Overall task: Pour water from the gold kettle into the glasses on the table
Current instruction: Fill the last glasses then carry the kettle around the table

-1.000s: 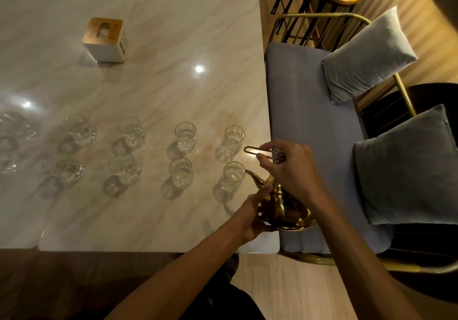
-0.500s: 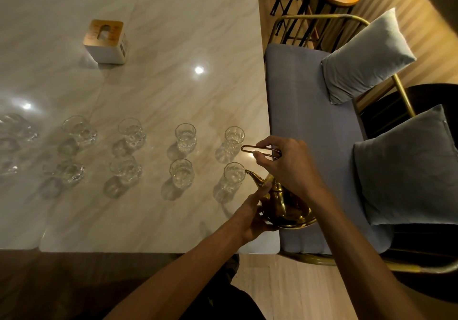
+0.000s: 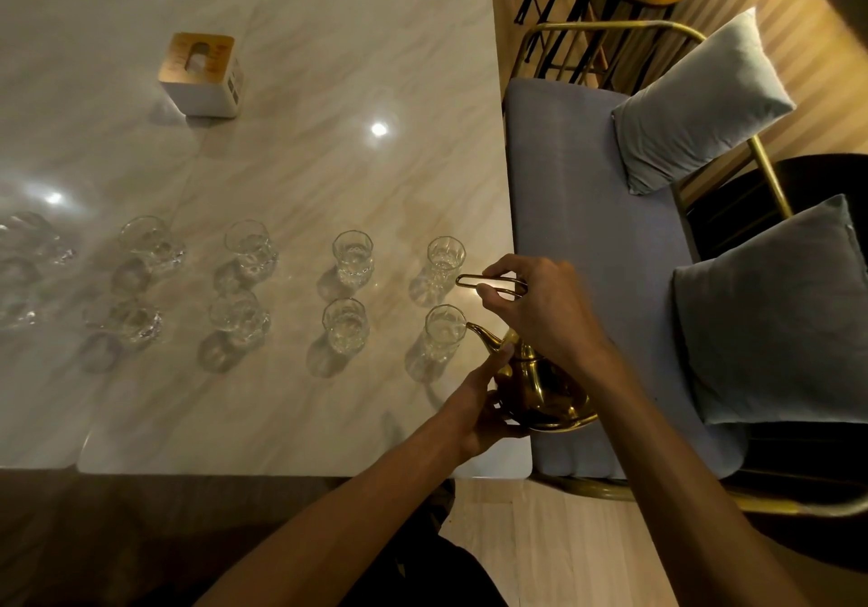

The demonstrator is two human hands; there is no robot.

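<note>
Table (image 3: 329, 89): a pale marble-look top is seen, glossy, with ceiling lights mirrored in it; a seam runs across it left of the middle.
Box (image 3: 201, 74): a white box with a wood-toned slotted top is set upright on the far left part.
Glasses: two rows are laid out across the near half, all upright and apart.
Far row: glasses are spotted at the right end (image 3: 445, 255), then (image 3: 352, 256), (image 3: 249, 247), (image 3: 149, 242).
Near row: right end (image 3: 444, 331), then (image 3: 345, 329), (image 3: 239, 317), (image 3: 124, 320).
Left edge: more glassware (image 3: 23, 268) is caught there, blurred.
</note>
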